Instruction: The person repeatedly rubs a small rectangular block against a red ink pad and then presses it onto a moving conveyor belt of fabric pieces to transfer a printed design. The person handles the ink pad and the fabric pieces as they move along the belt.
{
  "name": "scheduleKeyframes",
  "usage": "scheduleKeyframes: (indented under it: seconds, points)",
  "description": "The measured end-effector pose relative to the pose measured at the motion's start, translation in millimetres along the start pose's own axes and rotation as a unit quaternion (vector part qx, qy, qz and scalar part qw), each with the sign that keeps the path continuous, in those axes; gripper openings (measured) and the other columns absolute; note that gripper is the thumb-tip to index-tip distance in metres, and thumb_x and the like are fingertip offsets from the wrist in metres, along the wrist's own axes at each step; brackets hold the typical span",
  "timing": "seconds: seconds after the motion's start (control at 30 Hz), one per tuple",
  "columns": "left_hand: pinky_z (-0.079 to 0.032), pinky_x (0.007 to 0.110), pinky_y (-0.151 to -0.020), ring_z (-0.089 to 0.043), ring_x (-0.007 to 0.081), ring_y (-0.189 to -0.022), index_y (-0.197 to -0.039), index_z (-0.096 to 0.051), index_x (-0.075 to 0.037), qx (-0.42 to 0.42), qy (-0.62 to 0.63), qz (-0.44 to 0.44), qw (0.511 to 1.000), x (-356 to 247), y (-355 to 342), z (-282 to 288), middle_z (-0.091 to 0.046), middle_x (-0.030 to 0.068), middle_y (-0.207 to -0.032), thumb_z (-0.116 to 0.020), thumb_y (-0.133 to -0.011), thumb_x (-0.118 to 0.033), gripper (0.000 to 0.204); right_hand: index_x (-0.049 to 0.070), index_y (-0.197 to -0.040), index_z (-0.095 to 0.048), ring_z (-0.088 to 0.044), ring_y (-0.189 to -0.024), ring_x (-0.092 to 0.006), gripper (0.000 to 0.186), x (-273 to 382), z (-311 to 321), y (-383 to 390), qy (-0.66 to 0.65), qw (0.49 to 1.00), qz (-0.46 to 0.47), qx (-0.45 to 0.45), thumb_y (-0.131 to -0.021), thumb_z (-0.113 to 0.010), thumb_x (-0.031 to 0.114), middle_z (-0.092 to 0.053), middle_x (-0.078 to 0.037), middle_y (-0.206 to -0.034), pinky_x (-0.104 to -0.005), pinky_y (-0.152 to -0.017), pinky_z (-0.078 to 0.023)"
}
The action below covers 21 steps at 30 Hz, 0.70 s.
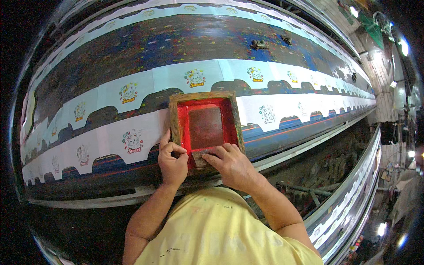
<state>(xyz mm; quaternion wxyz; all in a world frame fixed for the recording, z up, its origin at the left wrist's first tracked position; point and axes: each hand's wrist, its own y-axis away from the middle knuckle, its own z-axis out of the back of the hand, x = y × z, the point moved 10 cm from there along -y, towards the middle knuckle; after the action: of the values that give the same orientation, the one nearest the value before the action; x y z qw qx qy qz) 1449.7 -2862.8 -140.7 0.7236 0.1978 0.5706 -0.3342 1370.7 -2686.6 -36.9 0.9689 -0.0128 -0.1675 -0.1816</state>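
Note:
A wooden screen printing frame (174, 118) lies over the near row of white cut fabric pieces, its inner walls coated in red ink. Through its mesh (206, 127) a dark reddish square shows. My left hand (173, 160) is at the frame's near left corner, one finger along the outer side and the others curled. My right hand (232, 165) is closed on a small wooden squeegee (200, 160) at the frame's near edge; its lower part is hidden. Just left of the frame, a fabric piece (132, 140) bears a printed cartoon animal with red lettering.
A farther row of pale blue pieces (194, 78) carries colored prints. Dark small objects (259, 44) sit on the paint-spattered table (145, 37) beyond. A metal rail (304, 148) runs along the near edge. Another long table with pieces (349, 212) stands at the right.

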Motion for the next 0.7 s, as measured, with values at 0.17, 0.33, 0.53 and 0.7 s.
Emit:
scheduleKeyframes:
  seconds: [0.17,0.33,0.53,0.7]
  points:
    - [-0.041,0.049,-0.133,-0.056,0.0449,-0.161,-0.079,-0.067,-0.005,0.001,-0.008,-0.003,1.000,-2.6,-2.3,1.1,-0.058,0.0361,-0.170,-0.076,-0.078,0.011,0.017,0.007,-0.143,-0.077,-0.066,-0.127,-0.0403,0.057,-3.1,-10.2,16.7,-0.057,0.998,0.005,0.004,-0.087,-0.080,0.009,-0.072,-0.015,-0.136,-0.0528,-0.113,-0.054]
    - [-0.038,0.048,-0.135,-0.054,0.0428,-0.164,-0.077,-0.065,-0.004,-0.012,-0.022,0.009,1.000,-11.9,-2.7,2.3,-0.054,0.0365,-0.174,-0.074,-0.078,0.011,0.017,0.009,-0.144,-0.078,-0.064,-0.139,-0.0423,0.050,-43.9,19.3,59.6,-0.162,0.977,-0.013,-0.140,-0.095,-0.089,0.019,-0.072,-0.017,-0.144,-0.0538,-0.119,-0.053]
    - [-0.034,0.051,-0.138,-0.053,0.0425,-0.164,-0.076,-0.063,-0.005,-0.033,0.006,-0.032,0.999,-45.6,6.8,-55.8,-0.056,0.0349,-0.173,-0.073,-0.079,0.013,0.021,0.007,-0.142,-0.078,-0.063,-0.146,-0.0398,0.042,-154.9,17.2,136.6,-0.384,0.864,-0.183,-0.269,-0.102,-0.086,0.017,-0.075,-0.019,-0.148,-0.0523,-0.127,-0.048]
    - [-0.038,0.050,-0.135,-0.055,0.0430,-0.163,-0.077,-0.067,-0.005,-0.021,0.035,-0.037,0.998,-63.5,13.1,-158.3,-0.053,0.0355,-0.176,-0.074,-0.078,0.013,0.019,0.007,-0.141,-0.079,-0.063,-0.145,-0.0406,0.044,-216.6,42.4,194.1,-0.317,0.880,-0.152,-0.318,-0.099,-0.087,0.019,-0.076,-0.018,-0.146,-0.0549,-0.131,-0.043]
